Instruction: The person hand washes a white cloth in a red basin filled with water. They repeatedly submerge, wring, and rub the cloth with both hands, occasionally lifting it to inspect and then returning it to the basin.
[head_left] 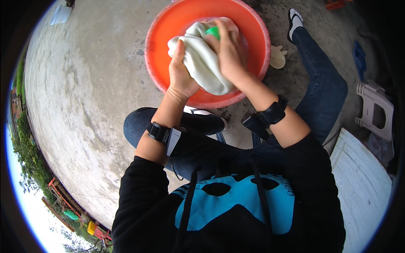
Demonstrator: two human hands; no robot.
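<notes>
A pale, whitish cloth is bunched up over a round orange plastic basin. My left hand grips its left side, thumb on top and fingers beneath the fabric. My right hand holds a small green object against the cloth's upper part. Fingers cover much of that object, so I cannot tell whether it is a brush or a bar of soap. Beyond the cloth, some liquid shows at the bottom of the basin.
On the concrete floor, a cream-coloured scoop lies right of the basin. My bent knees flank the near side. Farther right are a blue slipper, a plastic stool and a whitish board. A clear container sits far left.
</notes>
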